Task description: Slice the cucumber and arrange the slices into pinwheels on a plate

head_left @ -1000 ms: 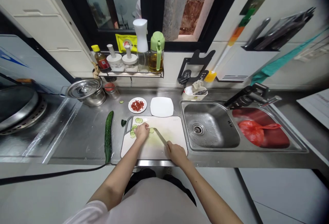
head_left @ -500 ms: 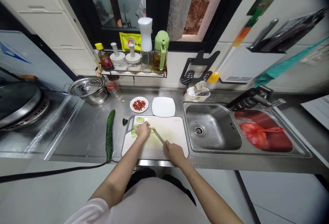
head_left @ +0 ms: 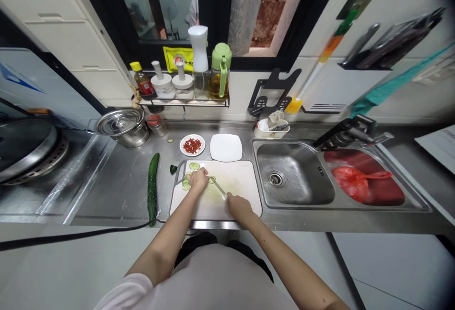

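My right hand [head_left: 240, 207] is closed around the handle of a knife [head_left: 218, 188], whose blade points up and left across a white cutting board [head_left: 245, 182]. At the blade's tip shows a pale green cucumber round [head_left: 212, 179]. Curled right beside it, my left hand [head_left: 199, 180] grips a piece of cucumber, mostly hidden under the fingers. Cucumber slices [head_left: 186, 184] lie left of that hand, and a few more slices [head_left: 194, 166] lie above it. A whole cucumber [head_left: 152, 189] rests on the steel counter, left of the board. A dark green cucumber end [head_left: 173, 169] sits by the board's handle.
Behind the board stand a plate of chopped red pieces [head_left: 192, 145] and a white plate [head_left: 226, 148]. A sink [head_left: 295, 172] adjoins on the right. At the back left are a lidded pot [head_left: 124, 127] and a red-capped jar [head_left: 156, 124]. A black cable [head_left: 88, 234] crosses the front edge.
The knife blade has turned slightly and now catches light near my right hand. Both hands stay in nearly the same place; the whole view has shifted a little.
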A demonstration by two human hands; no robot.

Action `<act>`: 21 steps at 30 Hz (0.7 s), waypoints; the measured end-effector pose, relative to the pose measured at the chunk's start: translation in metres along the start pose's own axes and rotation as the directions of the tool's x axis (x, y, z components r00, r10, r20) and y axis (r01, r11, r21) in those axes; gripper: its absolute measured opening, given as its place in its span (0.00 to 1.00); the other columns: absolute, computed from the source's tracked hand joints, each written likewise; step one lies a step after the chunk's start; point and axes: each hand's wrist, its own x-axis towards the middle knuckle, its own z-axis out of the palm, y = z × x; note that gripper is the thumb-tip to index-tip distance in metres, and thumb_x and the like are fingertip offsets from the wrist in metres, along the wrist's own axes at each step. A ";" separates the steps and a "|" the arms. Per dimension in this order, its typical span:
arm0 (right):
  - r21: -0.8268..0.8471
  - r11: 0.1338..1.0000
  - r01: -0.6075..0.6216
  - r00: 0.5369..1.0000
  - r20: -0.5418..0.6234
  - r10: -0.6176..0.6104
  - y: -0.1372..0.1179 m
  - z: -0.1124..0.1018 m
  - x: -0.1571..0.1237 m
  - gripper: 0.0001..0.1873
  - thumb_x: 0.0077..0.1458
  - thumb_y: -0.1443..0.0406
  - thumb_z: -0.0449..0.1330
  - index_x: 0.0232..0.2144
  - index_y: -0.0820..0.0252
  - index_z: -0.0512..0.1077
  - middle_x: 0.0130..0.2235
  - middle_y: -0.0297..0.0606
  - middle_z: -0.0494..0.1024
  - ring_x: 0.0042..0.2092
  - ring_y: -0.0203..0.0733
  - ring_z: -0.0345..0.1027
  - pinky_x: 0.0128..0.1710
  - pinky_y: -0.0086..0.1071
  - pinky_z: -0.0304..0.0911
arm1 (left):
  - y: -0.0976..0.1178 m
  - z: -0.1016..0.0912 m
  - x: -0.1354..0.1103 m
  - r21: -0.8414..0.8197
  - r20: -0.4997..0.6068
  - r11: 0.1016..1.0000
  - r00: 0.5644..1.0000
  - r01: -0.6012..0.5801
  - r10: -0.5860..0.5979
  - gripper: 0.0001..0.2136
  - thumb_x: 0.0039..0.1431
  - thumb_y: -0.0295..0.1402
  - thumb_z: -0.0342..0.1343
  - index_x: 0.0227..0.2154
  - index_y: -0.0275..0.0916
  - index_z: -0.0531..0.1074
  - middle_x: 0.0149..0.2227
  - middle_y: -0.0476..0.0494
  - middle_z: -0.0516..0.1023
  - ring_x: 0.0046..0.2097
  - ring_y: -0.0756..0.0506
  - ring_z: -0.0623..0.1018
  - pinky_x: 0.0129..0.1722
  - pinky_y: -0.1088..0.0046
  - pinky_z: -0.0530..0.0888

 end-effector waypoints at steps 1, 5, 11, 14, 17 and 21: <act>0.002 1.000 0.002 1.000 0.000 -0.002 0.000 0.001 0.001 0.17 0.61 0.72 0.42 0.49 0.65 0.65 0.40 0.52 0.78 0.45 0.49 0.74 0.40 0.37 0.63 | 0.000 0.000 0.000 0.009 0.000 1.000 1.000 0.003 -0.003 0.06 0.52 0.37 0.57 0.35 0.48 0.72 0.38 0.47 0.80 0.50 0.40 0.73 0.52 0.60 0.58; 0.010 1.000 0.002 1.000 -0.003 -0.002 0.000 0.004 0.003 0.17 0.61 0.72 0.43 0.49 0.64 0.65 0.40 0.51 0.78 0.46 0.47 0.73 0.41 0.36 0.64 | 0.001 -0.001 0.000 0.040 0.003 0.999 1.000 0.010 -0.011 0.07 0.52 0.37 0.57 0.35 0.48 0.73 0.38 0.46 0.80 0.49 0.40 0.73 0.52 0.60 0.58; 0.013 1.000 0.007 1.000 -0.024 -0.006 0.000 0.005 0.000 0.17 0.61 0.73 0.43 0.48 0.64 0.65 0.40 0.52 0.78 0.45 0.47 0.74 0.41 0.36 0.64 | 0.001 0.000 -0.001 0.046 -0.005 0.999 1.000 0.011 -0.011 0.06 0.52 0.37 0.57 0.35 0.48 0.72 0.37 0.46 0.80 0.49 0.40 0.74 0.52 0.60 0.59; 0.012 1.000 0.015 1.000 -0.019 -0.014 0.003 0.005 -0.005 0.17 0.60 0.74 0.44 0.48 0.65 0.65 0.40 0.52 0.78 0.45 0.48 0.74 0.40 0.36 0.64 | 0.001 0.001 0.000 0.051 -0.016 0.999 1.000 0.010 -0.010 0.06 0.52 0.37 0.57 0.34 0.48 0.73 0.37 0.47 0.80 0.49 0.40 0.74 0.52 0.60 0.59; 0.019 1.000 0.004 1.000 0.001 -0.004 0.008 0.006 -0.010 0.16 0.60 0.74 0.45 0.47 0.64 0.65 0.40 0.52 0.78 0.45 0.49 0.74 0.40 0.37 0.63 | 0.000 0.001 0.000 0.037 -0.022 0.999 1.000 0.012 -0.011 0.06 0.51 0.36 0.58 0.33 0.48 0.73 0.38 0.47 0.80 0.49 0.40 0.74 0.52 0.59 0.59; 0.037 0.999 -0.014 1.000 0.014 0.013 0.010 0.007 -0.014 0.15 0.60 0.73 0.45 0.47 0.63 0.65 0.41 0.52 0.78 0.45 0.49 0.74 0.40 0.37 0.63 | 0.000 0.001 0.000 0.019 -0.021 1.000 1.000 0.008 -0.008 0.06 0.51 0.35 0.58 0.34 0.48 0.72 0.38 0.48 0.80 0.49 0.40 0.74 0.52 0.59 0.59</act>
